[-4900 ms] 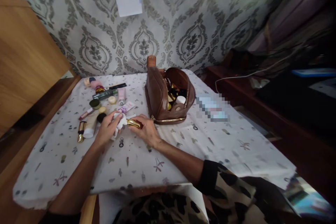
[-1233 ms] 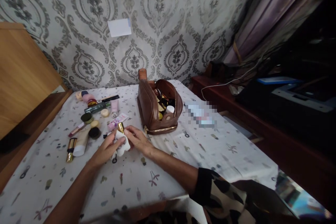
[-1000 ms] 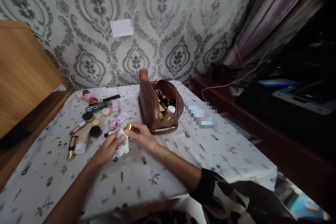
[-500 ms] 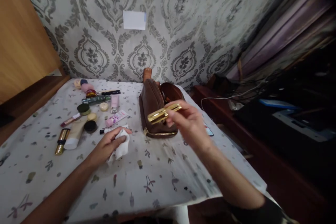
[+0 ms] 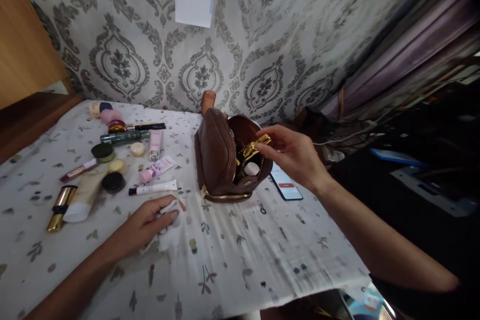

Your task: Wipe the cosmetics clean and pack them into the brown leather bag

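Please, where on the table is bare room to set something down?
The widest bare patch of tablecloth lies before the brown zippered bag, between the left hand and the right forearm. A narrow strip runs between the bag and the pale pink tube. Left, from the beige tube to the green bottle, it is crowded.

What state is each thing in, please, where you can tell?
Bag: unzipped, open
Gold tube: tilted, held in right hand at the bag's mouth
Wipe: crumpled in left hand
White tube: capped, lying down
Pale tube: capped, lying down
Pink tubes: lying down
Phone: screen lit
Curtain: gathered
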The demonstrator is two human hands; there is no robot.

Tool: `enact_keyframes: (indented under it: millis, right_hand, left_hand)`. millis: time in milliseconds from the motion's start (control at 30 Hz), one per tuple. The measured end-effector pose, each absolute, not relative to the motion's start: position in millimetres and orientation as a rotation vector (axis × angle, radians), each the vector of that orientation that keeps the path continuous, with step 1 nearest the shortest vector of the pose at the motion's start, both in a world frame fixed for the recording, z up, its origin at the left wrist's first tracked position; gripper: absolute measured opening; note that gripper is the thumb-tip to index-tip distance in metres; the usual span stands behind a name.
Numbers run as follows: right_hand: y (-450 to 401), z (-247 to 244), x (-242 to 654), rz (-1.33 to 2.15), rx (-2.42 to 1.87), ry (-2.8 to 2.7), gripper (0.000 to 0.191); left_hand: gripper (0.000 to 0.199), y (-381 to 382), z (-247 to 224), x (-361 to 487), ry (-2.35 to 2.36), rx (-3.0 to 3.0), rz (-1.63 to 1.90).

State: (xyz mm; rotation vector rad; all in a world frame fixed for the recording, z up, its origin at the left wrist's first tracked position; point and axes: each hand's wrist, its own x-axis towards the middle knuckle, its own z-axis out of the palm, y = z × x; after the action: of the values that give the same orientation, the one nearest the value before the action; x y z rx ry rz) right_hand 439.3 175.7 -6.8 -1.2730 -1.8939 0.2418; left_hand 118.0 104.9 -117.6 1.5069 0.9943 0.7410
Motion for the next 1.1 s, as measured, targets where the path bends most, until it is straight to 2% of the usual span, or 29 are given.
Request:
enact_keyframes:
  millis: [267, 700, 867, 1100]
  right_hand:
    - [185.1, 4.1, 433.2, 0.174, -1.620, -2.361, 0.016]
    - [203.2, 25.9, 404.0, -0.056, -1.924, -2.866, 0.019]
    - [210.1, 27.7, 400.9, -0.016, -1.938, -2.935, 0.022]
    - [210.3, 35.3, 398.5, 0.065, -1.741, -3.088, 0.023]
  left_hand:
    - [0.039, 104.5, -120.8, 116.4, 1.013, 1.677, 0.585]
    - [0.040, 104.7, -131.2, 115.7, 1.033, 1.728, 0.545]
    - [0.038, 104.4, -133.6, 115.7, 1.048, 1.762, 0.558]
    - [0.037, 103.7, -138.2, 113.7, 1.094, 1.857, 0.573]
